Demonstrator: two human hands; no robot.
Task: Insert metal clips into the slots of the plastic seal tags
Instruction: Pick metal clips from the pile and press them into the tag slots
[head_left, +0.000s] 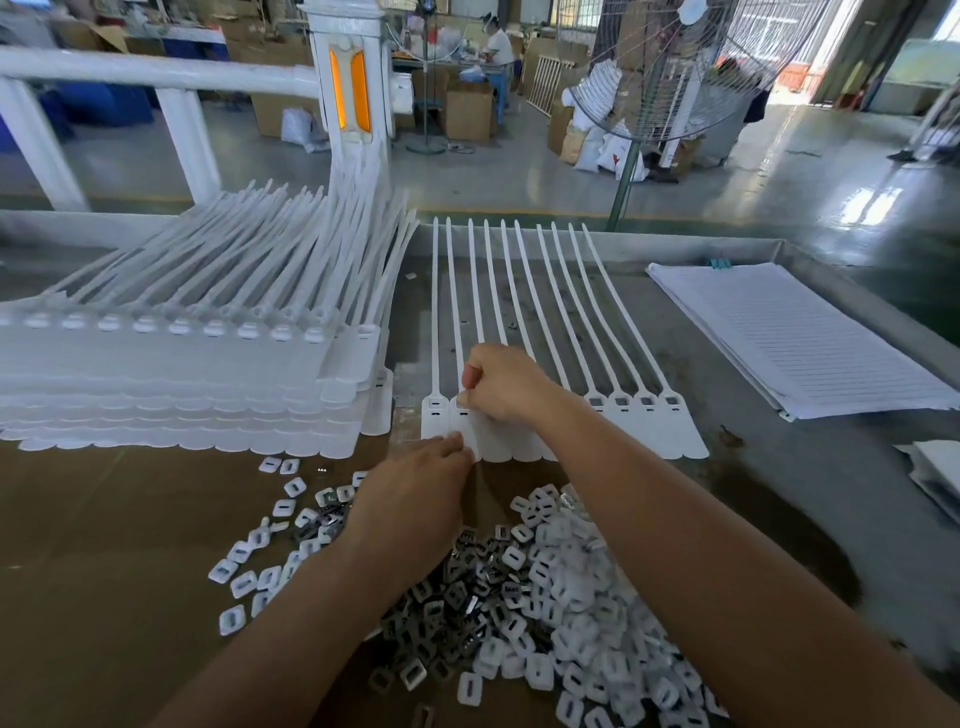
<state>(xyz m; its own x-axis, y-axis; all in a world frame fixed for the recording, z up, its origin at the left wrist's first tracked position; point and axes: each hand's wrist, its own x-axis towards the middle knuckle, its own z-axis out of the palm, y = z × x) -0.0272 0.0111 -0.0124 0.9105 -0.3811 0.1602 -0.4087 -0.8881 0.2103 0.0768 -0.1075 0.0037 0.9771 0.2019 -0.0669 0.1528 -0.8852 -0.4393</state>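
Head view: the row of seal tags (644, 431) lies flat on the bench (779, 493), just behind the pile of metal clips (550, 597). The right hand (501, 387) has its grip pinched on the second tag's head. The left hand (415, 499) presses that tag's lower edge with straight fingers.

a grey metal table (779, 467) with a raised rim. the right hand (498, 384) pinches a strip of white seal tags (649, 431) lying flat on it. left of that pinch, a stack of tag strips (182, 374); nearer, brown cardboard (104, 519) under a heap of clips (519, 613); well right, lined paper sheets (805, 338).
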